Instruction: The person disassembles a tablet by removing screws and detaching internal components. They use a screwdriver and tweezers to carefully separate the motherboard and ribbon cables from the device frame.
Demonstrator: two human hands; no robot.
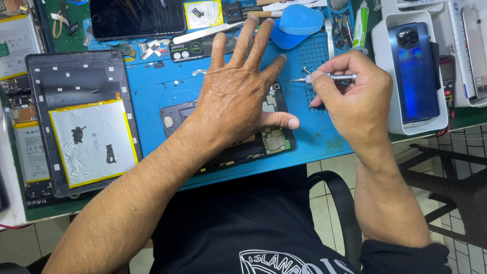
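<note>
Flat on the opened phone (271, 139) lies our left hand (238, 94), fingers spread; our right hand (355, 96) pinches a precision screwdriver (329, 77), mid-unscrewing, needing exact tip seating.

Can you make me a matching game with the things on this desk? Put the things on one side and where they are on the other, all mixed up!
Things:
1. Screwdriver
2. Opened phone
3. Opened tablet
4. Blue phone

Places:
A. in a white box tray
B. at the left side of the desk
C. under the flat left hand
D. held in the right hand

Pairs: 1-D, 2-C, 3-B, 4-A
</note>
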